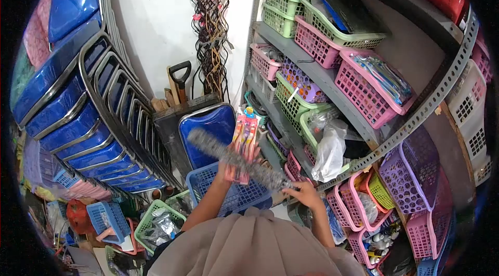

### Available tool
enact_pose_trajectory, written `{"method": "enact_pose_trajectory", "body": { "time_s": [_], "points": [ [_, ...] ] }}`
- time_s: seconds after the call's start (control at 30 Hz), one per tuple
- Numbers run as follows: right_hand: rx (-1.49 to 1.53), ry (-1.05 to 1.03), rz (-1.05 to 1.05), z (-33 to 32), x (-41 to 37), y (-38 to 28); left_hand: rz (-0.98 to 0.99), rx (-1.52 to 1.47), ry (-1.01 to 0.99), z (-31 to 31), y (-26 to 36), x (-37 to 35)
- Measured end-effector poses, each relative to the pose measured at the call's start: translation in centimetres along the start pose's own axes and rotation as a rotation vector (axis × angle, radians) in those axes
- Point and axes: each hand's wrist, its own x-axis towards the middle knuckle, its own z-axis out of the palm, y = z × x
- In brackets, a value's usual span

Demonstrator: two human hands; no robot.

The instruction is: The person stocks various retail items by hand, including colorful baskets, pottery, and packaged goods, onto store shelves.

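My left hand is closed round the lower part of a tall clear-and-pink pack with colourful long pieces inside, which look like toothbrushes. My right hand grips the handle end of a grey fluffy duster. The duster slants up to the left, slightly blurred, and passes in front of the pack and partly hides my left hand. Below the pack a blue plastic basket stands in front of me. Behind it is a blue padded seat.
On the left rises a stack of blue chairs with metal frames. Grey metal shelves on the right carry green baskets and pink baskets. A white plastic bag hangs over a shelf edge. Several baskets crowd the lower left.
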Motion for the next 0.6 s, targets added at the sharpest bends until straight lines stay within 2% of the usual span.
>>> {"method": "enact_pose_trajectory", "body": {
  "time_s": [0.07, 0.13, 0.2, 0.27, 0.33, 0.4, 0.43, 0.47, 0.53, 0.6],
  "points": [
    [-0.244, 0.091, 0.154, -0.3, 0.3, -1.1, 0.025, -0.025, 0.014, -0.2, -0.1, -0.4],
    [-0.285, 0.042, 0.194, 0.3, 0.0, 0.0, 0.063, -0.072, 0.034, 0.2, -0.2, -0.5],
    [0.070, -0.061, 0.000, 1.2, -0.4, 0.2, 0.027, -0.117, 0.058, 0.3, 0.2, -0.6],
    [0.022, -0.102, 0.014, 0.8, -0.2, 0.3, 0.065, -0.008, 0.076, -0.1, 0.4, -0.9],
    [-0.141, -0.055, 0.174, 0.9, 0.3, 1.8, 0.101, 0.016, 0.153, -0.6, 0.3, -1.3],
    [-0.166, -0.056, 0.150, 1.1, 0.2, -0.4, 0.164, 0.109, 0.052, 0.3, 0.1, -1.6],
    [-0.194, -0.055, 0.124, 1.3, 0.2, -1.2, 0.138, -0.142, 0.128, -0.1, -0.1, -1.7],
    [-0.194, -0.055, 0.123, 1.6, 0.1, -1.3, 0.139, -0.141, 0.128, -0.1, 0.1, -1.9],
    [0.059, -0.139, 0.024, 2.1, -0.1, -1.2, 0.111, -0.171, 0.173, 0.1, 0.7, -2.4],
    [0.025, -0.095, 0.069, 2.3, 0.4, -0.6, 0.150, -0.186, 0.198, -1.3, 1.0, -2.8]
  ]
}}
